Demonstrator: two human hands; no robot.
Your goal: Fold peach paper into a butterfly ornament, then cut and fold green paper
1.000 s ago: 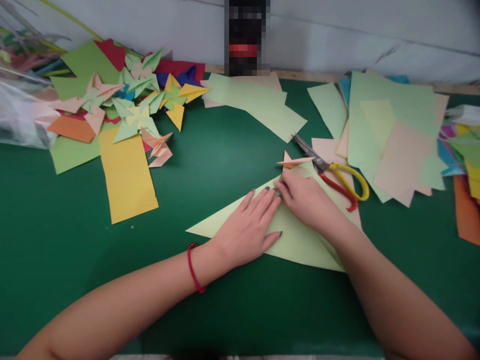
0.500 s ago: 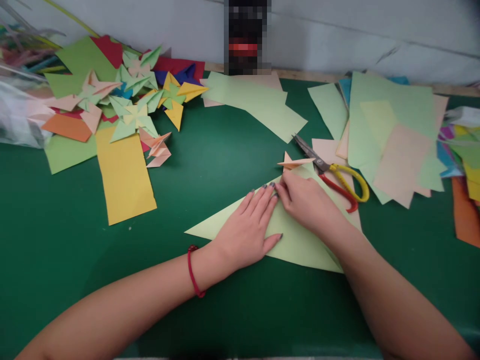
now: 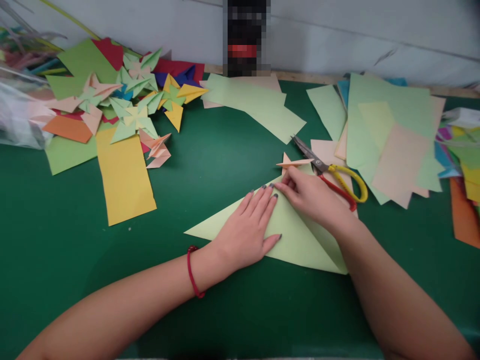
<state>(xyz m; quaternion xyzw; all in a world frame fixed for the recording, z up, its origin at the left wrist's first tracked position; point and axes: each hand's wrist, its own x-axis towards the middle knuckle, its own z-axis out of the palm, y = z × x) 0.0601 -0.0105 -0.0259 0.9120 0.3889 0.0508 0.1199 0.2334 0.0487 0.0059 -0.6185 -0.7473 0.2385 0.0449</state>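
Note:
A light green sheet of paper, folded over into a triangular shape, lies in front of me. My left hand rests flat on it, fingers stretched toward its far edge. My right hand has its fingers curled, with thumb and forefinger pinched on the far folded edge, just right of my left fingertips. A small peach folded paper piece lies just beyond my right hand. Scissors with one yellow and one red handle lie to the right, blades partly apart, over a pale pink sheet.
Folded paper pinwheel shapes and coloured sheets pile up at the left, with a yellow sheet nearest me. Green and pink sheets are stacked at the right. More green paper lies along the wall. Plastic bags stand at the left edge.
My right hand has shifted slightly along the folded edge, and its wrist has moved a little, showing more of the paper's right side. My left hand stays in place.

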